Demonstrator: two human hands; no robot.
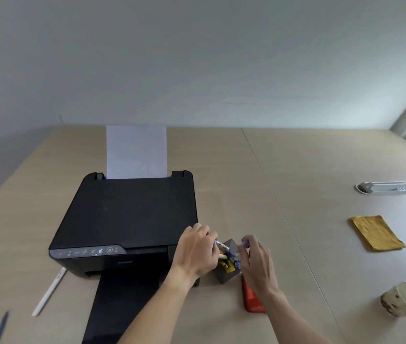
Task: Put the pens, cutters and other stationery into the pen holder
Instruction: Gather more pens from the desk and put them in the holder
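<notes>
Black printer (132, 214), grey pen holder (230, 247), yellow cloth (375, 233), red phone (251, 299).

- Two bare forearms come in from the bottom edge; no sleeve shows on either.
- The left hand (198, 249) wears no glove, ring or watch.
- The right hand (256, 263) is likewise bare, with nothing on the wrist.
- The fingers (247, 242) of the right hand are blurred, so their detail is unclear.

Both hands (198, 249) (256, 263) hold pens (221, 245) over the grey pen holder (230, 275).
</notes>
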